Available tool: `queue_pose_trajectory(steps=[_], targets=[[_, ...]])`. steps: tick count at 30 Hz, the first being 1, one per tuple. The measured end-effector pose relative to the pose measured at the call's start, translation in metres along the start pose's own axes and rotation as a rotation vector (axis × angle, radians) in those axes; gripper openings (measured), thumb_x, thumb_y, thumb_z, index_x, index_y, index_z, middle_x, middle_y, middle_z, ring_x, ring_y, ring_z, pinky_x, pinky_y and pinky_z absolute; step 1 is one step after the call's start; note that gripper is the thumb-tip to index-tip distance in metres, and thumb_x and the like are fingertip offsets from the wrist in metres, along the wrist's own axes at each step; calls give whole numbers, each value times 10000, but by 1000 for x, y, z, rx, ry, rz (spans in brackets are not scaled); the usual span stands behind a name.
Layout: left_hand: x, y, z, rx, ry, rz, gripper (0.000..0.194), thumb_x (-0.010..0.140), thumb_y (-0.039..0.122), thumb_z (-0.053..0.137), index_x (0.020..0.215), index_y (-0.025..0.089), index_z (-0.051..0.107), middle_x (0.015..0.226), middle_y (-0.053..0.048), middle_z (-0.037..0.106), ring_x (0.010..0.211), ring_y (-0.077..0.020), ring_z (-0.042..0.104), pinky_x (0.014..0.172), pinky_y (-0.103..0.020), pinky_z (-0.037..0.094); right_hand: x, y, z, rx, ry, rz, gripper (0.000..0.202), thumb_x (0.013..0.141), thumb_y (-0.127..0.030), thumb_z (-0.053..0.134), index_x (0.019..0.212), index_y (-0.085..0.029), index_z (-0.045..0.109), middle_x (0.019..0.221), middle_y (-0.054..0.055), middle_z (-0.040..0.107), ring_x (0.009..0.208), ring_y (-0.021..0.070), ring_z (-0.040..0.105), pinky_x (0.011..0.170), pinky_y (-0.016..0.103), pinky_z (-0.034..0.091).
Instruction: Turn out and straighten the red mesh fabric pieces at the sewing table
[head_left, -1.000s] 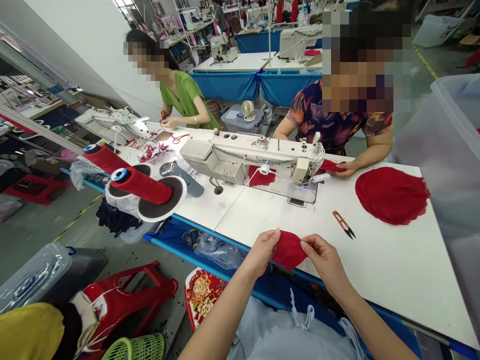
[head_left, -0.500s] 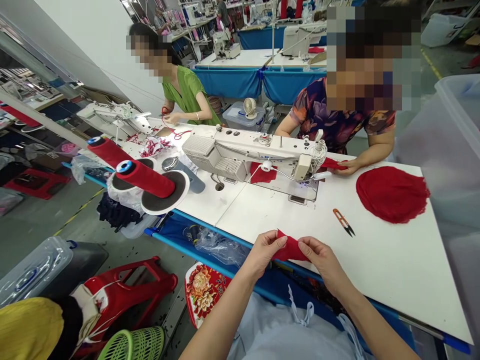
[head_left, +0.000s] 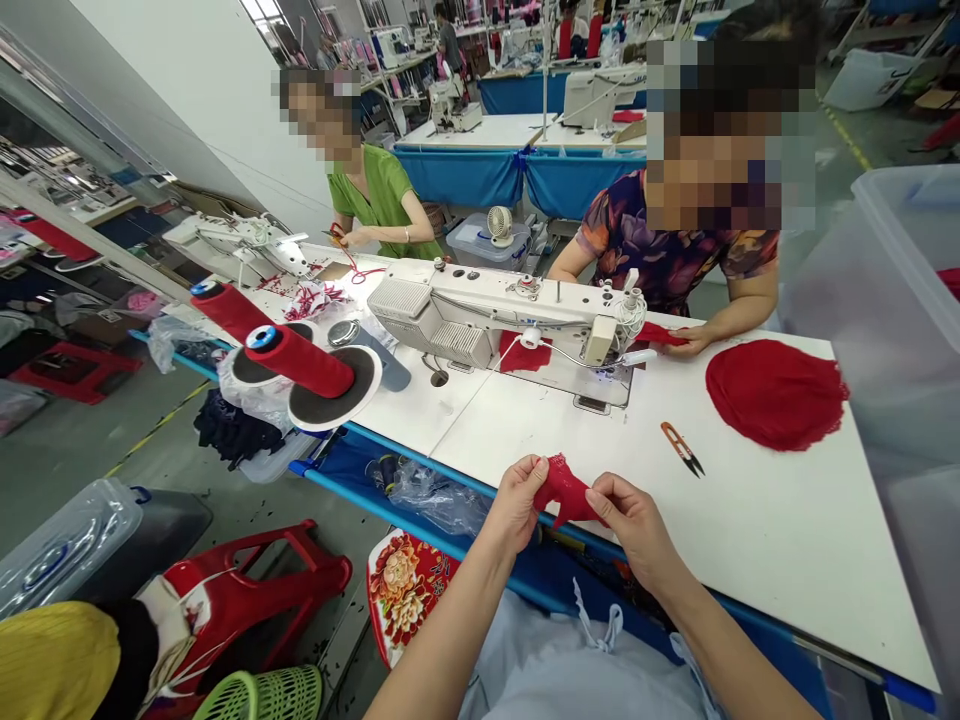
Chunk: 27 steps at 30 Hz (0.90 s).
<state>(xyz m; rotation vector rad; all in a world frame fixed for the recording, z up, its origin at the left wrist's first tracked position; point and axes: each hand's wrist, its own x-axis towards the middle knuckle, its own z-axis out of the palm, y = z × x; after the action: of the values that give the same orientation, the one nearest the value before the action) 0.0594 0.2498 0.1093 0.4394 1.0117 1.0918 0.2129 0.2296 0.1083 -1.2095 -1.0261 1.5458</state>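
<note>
Between my two hands a small piece of red fabric [head_left: 564,492] is stretched, just over the near edge of the white table. My left hand [head_left: 519,497] pinches its left end, where a lacy edge sticks up. The thumb and fingers of my right hand [head_left: 628,515] grip its right end. One corner of the cloth hangs down in the middle. Beyond my hands stands a white sewing machine [head_left: 517,305]. Orange-handled thread snips [head_left: 682,449] lie to the right, near a round pile of red fabric [head_left: 778,394].
Across the table [head_left: 810,540] a co-worker in a flowered top [head_left: 634,225] handles red cloth at the machine. Another in green [head_left: 390,195] holds scissors. Red thread cones [head_left: 300,360] and a grey bottle [head_left: 386,365] stand left. A red stool [head_left: 255,590] is below; plastic bins [head_left: 862,300] stand right.
The red fabric has been turned and spread between my hands, so its lacy edge and a hanging corner now show. Both hands still pinch it. My view has shifted slightly.
</note>
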Motion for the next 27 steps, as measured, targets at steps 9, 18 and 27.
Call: queue_pose_trajectory(steps=[9, 18, 27], targets=[[-7, -14, -1, -40, -47, -145, 342, 615, 382, 803, 775, 111, 669, 692, -32, 662, 610, -113, 573, 622, -225, 408, 7, 5, 2, -185, 33, -55, 378, 694, -575, 658, 660, -209, 571, 615, -5, 550, 563, 149, 482, 546, 290, 441], [-6, 13, -13, -361, -12, -214, 280, 774, 232, 626, 1025, 113, 666, 1022, -84, 707, 979, -193, 639, 950, -316, 443, 12, 34, -22, 98, 122, 227, 677, 541, -713, 700, 994, -217, 617, 1142, 123, 618, 1110, 284, 535, 943, 437, 415], [-10, 11, -7, -273, -99, -153, 358, 650, 342, 790, 884, 92, 683, 865, -86, 716, 776, -171, 656, 789, -274, 501, 4, 6, -4, 228, -136, 265, 396, 598, -524, 777, 788, -208, 634, 778, 12, 678, 666, 174, 574, 617, 289, 448]])
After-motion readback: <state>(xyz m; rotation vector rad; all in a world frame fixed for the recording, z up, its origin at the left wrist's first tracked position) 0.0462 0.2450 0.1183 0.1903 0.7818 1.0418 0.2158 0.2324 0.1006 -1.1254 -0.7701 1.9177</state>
